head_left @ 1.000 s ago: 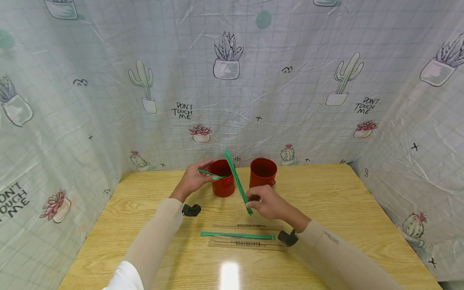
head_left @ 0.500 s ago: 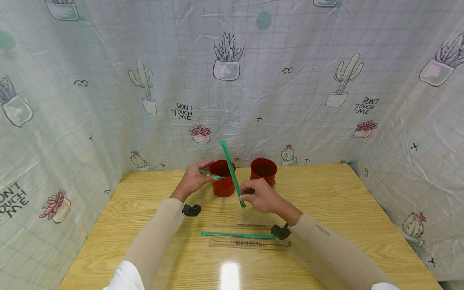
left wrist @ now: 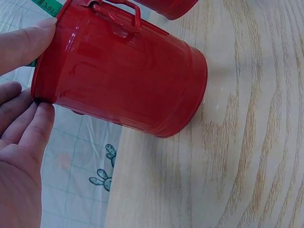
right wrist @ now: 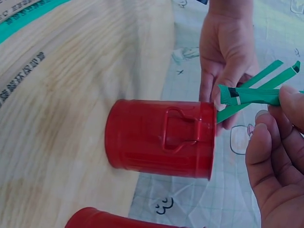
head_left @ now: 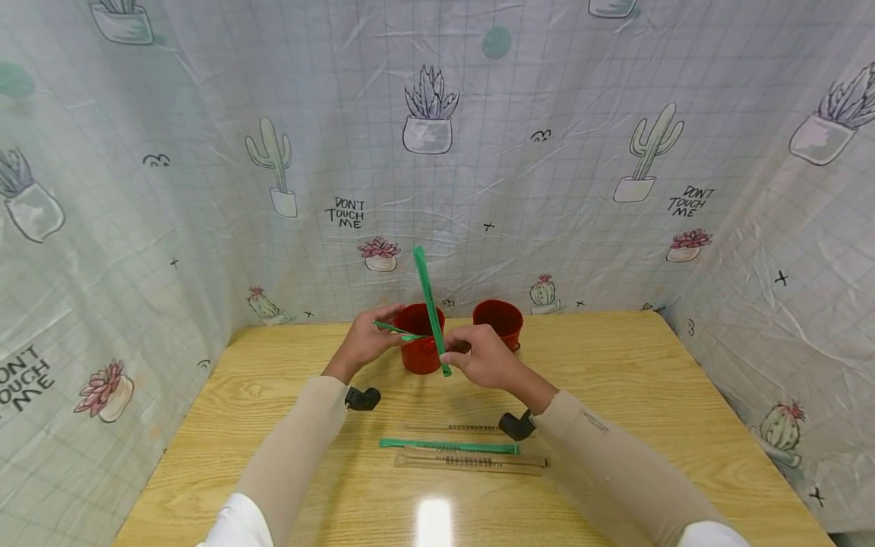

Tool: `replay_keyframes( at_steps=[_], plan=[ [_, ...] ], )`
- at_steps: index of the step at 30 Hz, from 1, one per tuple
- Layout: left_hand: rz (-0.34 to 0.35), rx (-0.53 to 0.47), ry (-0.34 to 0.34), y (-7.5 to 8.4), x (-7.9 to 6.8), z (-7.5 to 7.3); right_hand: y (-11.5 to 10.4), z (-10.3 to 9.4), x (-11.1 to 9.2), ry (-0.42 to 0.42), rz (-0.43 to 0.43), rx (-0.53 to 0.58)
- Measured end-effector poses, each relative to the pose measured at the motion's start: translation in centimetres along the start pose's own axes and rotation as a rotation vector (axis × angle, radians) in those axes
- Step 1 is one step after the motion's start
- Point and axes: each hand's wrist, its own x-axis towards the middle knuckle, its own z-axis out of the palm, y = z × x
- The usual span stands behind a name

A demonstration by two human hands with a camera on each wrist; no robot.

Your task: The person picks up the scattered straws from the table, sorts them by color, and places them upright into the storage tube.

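Observation:
Two small red buckets stand at the back of the table. My left hand (head_left: 365,338) grips the rim of the left bucket (head_left: 418,358), thumb on one side and fingers on the other in the left wrist view. Green stick packets (right wrist: 271,73) poke out over that rim, beside the left thumb. My right hand (head_left: 484,357) pinches another long green stick packet (head_left: 428,298) near its lower end. It is tilted up in front of the left bucket's mouth. The right bucket (head_left: 499,319) stands just behind the right hand, partly hidden by it.
Nearer the front of the wooden table (head_left: 287,486), one green stick packet (head_left: 472,447) and several pale brown printed ones (head_left: 472,461) lie crosswise. A patterned curtain (head_left: 478,175) hangs close behind the buckets and at both sides.
My right hand has moved left and away from me with the green stick packet, bringing it closer to the left bucket. The left hand stays at the rim.

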Motion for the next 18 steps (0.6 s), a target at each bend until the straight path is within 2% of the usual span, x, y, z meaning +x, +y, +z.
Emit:
replay_keyframes(
  at_steps=[18],
  plan=[
    [0.022, 0.013, 0.003, -0.2, -0.2, 0.2, 0.0, -0.2, 2.0, 0.082, 0.02, -0.003]
  ],
)
